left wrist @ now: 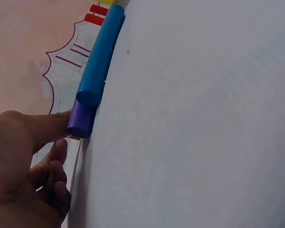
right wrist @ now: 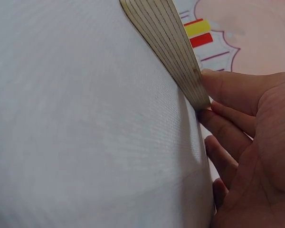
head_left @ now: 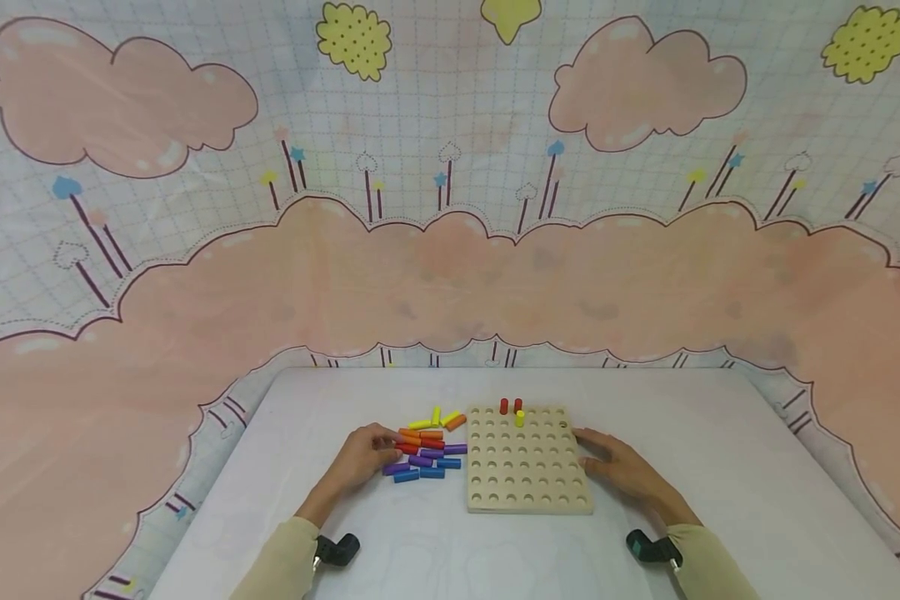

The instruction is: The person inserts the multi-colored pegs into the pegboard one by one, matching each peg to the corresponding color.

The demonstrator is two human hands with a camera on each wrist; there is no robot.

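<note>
Left hand [head_left: 358,460], grip unclear, at pegs [head_left: 421,461] with long axes mostly left-to-right; right hand [head_left: 626,469] relaxed against the pegboard [head_left: 516,456].

Head view: soft light is falling evenly
White tabletop [head_left: 412,550]: is looking greyer in wrist views
Shadows: are softly darkening its edge there

white table [head_left: 420,554] bearing wooden pegboard [head_left: 528,507], loose coloured pegs [head_left: 432,454]
</note>
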